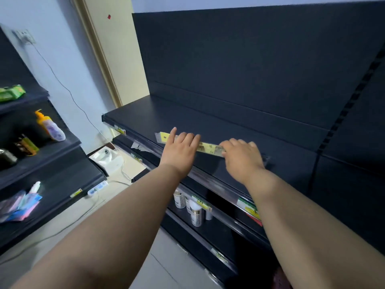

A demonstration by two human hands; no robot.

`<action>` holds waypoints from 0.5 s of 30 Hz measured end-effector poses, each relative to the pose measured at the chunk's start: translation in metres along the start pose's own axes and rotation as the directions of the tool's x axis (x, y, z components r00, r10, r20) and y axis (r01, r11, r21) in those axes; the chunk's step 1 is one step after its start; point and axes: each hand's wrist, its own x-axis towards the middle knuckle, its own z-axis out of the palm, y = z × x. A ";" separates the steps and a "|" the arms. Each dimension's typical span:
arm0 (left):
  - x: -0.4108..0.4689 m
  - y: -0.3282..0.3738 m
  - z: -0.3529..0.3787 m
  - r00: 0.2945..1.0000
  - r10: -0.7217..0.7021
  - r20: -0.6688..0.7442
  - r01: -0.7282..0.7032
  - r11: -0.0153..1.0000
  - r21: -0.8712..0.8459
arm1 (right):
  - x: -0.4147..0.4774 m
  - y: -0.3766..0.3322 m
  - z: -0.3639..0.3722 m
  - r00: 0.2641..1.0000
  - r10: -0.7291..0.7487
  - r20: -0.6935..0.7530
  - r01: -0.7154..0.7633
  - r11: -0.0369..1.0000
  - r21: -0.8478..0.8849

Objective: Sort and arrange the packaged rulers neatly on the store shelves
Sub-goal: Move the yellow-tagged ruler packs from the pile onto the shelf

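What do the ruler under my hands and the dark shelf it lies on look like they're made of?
The ruler looks like pale yellow plastic or wood, unclear which, with printed markings, inside a clear glossy plastic sleeve with a hang hole. The shelf looks like matte dark painted metal, judging by its thin folded edge.

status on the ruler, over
Both down: left hand flat on packaged ruler, right hand over its right end, grip unclear. Ruler lies along shelf near front edge. Nothing blocking it.
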 end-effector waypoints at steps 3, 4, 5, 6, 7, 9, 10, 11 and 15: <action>0.020 -0.044 0.017 1.000 -0.002 0.016 0.002 1.000 -0.008 | 0.046 -0.030 0.014 1.000 -0.019 0.004 0.019 0.999 0.032; 0.028 -0.061 0.023 1.000 -0.009 0.024 0.009 1.000 -0.008 | 0.063 -0.039 0.019 0.999 -0.031 0.004 0.031 0.999 0.035; 0.037 -0.078 0.031 1.000 -0.007 0.026 0.007 1.000 -0.001 | 0.081 -0.047 0.026 0.999 -0.046 0.001 0.046 0.998 0.034; 0.046 -0.095 0.038 1.000 0.002 0.027 -0.003 1.000 0.016 | 0.100 -0.054 0.032 0.998 -0.058 0.004 0.058 0.998 0.035; 0.055 -0.111 0.045 0.999 0.019 0.035 -0.021 0.999 0.038 | 0.116 -0.060 0.036 0.998 -0.062 0.009 0.062 0.997 0.039; 0.080 -0.144 0.061 0.998 0.047 0.035 -0.049 0.996 0.073 | 0.155 -0.071 0.047 0.998 -0.070 0.010 0.069 0.996 0.051; 0.094 -0.160 0.069 0.998 0.048 0.030 -0.051 0.995 0.081 | 0.176 -0.076 0.053 0.997 -0.075 0.010 0.075 0.995 0.062; 0.108 -0.175 0.078 0.998 0.045 0.037 -0.048 0.996 0.077 | 0.196 -0.082 0.057 0.997 -0.078 0.019 0.077 0.994 0.076; 0.150 -0.224 0.105 0.997 0.047 0.057 -0.049 0.998 0.034 | 0.263 -0.103 0.072 0.993 -0.094 0.068 0.085 0.988 0.128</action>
